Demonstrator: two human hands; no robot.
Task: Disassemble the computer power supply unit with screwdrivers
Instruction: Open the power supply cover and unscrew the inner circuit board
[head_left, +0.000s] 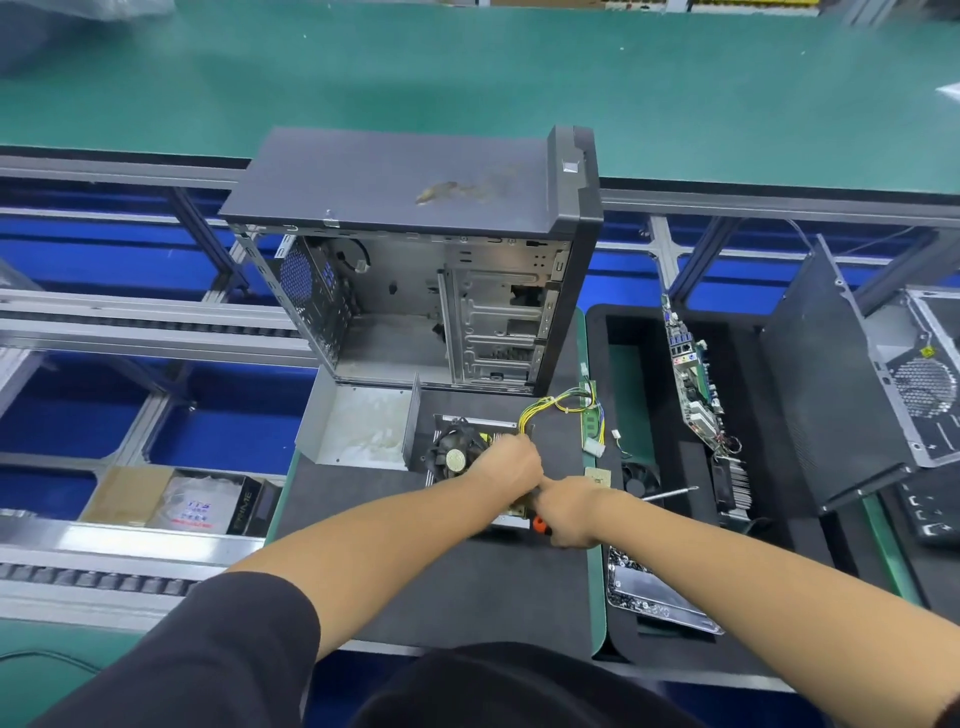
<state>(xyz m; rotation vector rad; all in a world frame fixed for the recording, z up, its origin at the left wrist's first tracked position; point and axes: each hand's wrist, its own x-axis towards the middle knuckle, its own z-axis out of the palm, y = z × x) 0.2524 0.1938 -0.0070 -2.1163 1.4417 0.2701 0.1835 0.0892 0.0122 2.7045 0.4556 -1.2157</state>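
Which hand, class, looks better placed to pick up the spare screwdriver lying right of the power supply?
Probably neither at once: the right hand is nearest the spare screwdriver but grips an orange-handled screwdriver; nothing else blocks it.

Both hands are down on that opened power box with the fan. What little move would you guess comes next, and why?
Probably a turn of the screwdriver. The right hand grips its orange handle over the power supply, and the left hand rests on the unit as if steadying it. The tip is hidden, so this is a guess.
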